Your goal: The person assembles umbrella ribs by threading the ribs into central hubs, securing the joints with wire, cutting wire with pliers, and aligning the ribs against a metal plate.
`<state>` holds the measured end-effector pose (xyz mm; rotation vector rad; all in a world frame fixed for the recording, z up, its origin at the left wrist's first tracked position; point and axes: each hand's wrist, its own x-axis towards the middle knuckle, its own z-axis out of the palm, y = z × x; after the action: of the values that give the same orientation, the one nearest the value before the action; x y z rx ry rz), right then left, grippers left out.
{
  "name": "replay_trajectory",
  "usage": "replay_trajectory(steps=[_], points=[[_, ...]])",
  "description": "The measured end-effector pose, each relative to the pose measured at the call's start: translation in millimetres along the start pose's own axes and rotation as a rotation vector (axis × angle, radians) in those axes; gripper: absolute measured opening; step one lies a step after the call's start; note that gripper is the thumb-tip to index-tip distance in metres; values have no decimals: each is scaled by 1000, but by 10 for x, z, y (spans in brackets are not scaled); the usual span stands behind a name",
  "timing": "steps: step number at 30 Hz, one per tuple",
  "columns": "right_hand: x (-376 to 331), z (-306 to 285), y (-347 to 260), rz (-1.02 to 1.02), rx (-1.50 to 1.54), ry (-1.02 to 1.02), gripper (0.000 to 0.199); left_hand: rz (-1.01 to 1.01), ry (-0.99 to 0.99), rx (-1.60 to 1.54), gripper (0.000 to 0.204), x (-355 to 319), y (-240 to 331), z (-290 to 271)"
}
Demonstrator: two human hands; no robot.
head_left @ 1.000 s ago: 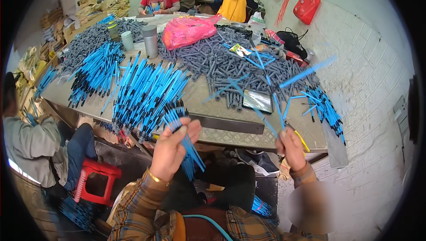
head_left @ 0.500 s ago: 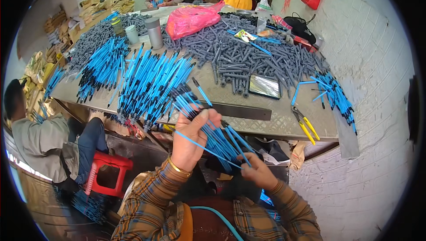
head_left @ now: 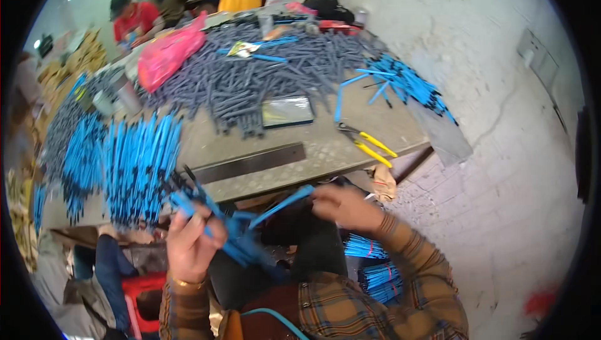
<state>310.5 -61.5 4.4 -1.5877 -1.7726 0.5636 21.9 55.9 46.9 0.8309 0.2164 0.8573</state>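
My left hand [head_left: 193, 243] is closed around a bundle of thin blue rods with black ends [head_left: 236, 240], held over my lap and smeared by motion. From the bundle a blue strip [head_left: 283, 206] runs up and right to the fingertips of my right hand [head_left: 348, 207]. Those fingers look pinched on the strip's end, though blur softens them. On the table behind my left hand lies a wide row of the same blue rods [head_left: 139, 168]. Cutting pliers with yellow handles [head_left: 374, 146] rest near the table's right front edge.
Grey plastic parts [head_left: 275, 74] are heaped across the table [head_left: 332, 146], with a pink bag [head_left: 170, 55] on them. A phone-like flat object [head_left: 288, 112] and a dark metal bar [head_left: 247, 162] lie nearer. Tied blue bundles [head_left: 382, 277] sit low right. A person sits low left.
My view has swung to the right. My right hand has moved up and away from the bundle, drawing the blue strip outward. My left hand still grips the bundle, which is now tilted and blurred.
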Motion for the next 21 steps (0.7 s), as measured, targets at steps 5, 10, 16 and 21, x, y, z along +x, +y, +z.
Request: replay_trajectory(steps=[5,10,16,21], points=[[190,-1368,1297,345,-555,541,26,-113,-131,128,17,-33,-31,19],[331,-2057,2137,699,-980,520,22,-193,-137,255,18,-68,-47,11],[270,-2267,2282,841,-1312,515,19,-267,-58,249,20,-28,-6,-69],[284,-2170,2102,607,-1126,568,20,-328,-41,268,25,101,-75,-83]])
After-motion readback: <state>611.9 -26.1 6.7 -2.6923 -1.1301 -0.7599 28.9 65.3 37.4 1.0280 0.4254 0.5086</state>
